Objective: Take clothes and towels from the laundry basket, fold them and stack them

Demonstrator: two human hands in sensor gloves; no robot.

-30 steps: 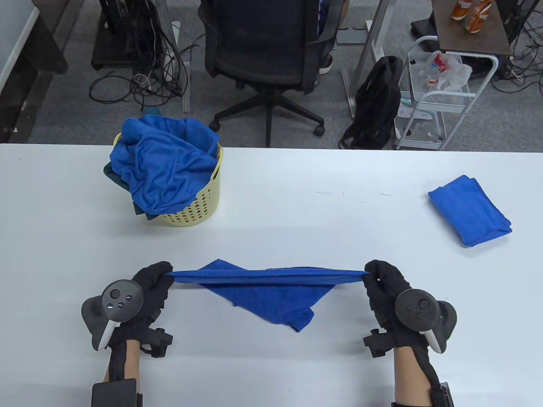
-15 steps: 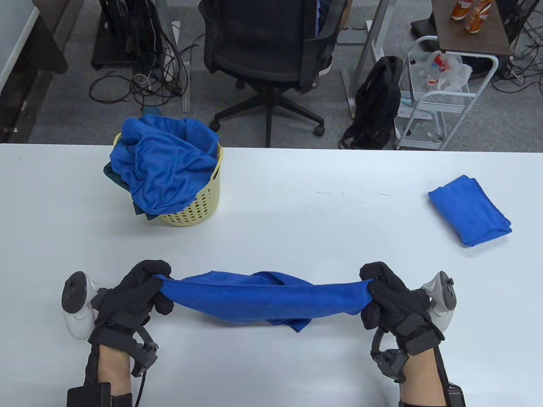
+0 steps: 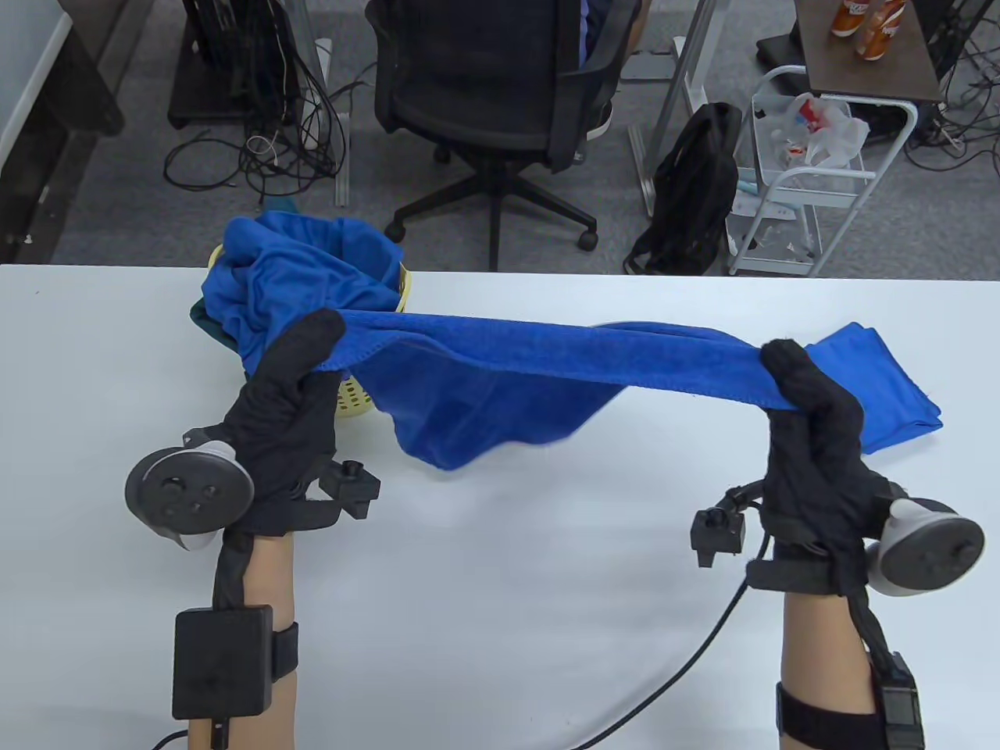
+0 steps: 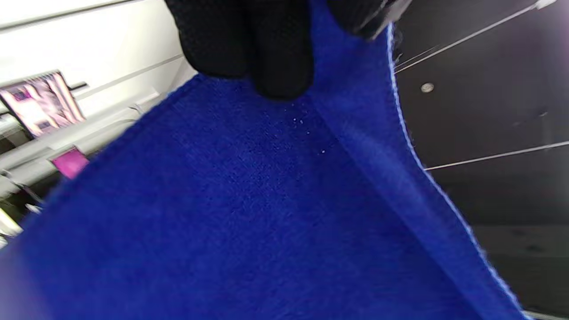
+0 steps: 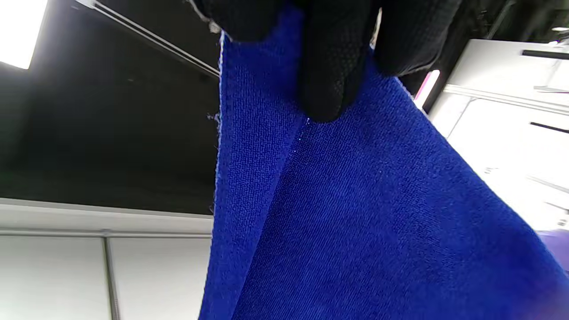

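A blue towel (image 3: pixel 500 375) hangs stretched in the air above the white table (image 3: pixel 500 562). My left hand (image 3: pixel 308 351) pinches its left corner and my right hand (image 3: pixel 789 375) pinches its right corner. The towel's middle sags down between them. It fills the left wrist view (image 4: pixel 266 213) and the right wrist view (image 5: pixel 355 213), with my fingertips (image 4: pixel 266 58) clamped on its top edge. A yellow laundry basket (image 3: pixel 355 394) with crumpled blue cloth (image 3: pixel 289 289) stands at the back left, partly hidden by my left hand. A folded blue towel (image 3: pixel 898 391) lies at the right, partly behind the held towel.
An office chair (image 3: pixel 500 101), a black backpack (image 3: pixel 695 187) and a white cart (image 3: pixel 812 180) stand on the floor beyond the table's far edge. Cables lie on the floor at the back left.
Both hands have lifted the towel off the table and moved it away from me and up, spreading wider apart. The towel now hangs in the air in front of the basket.
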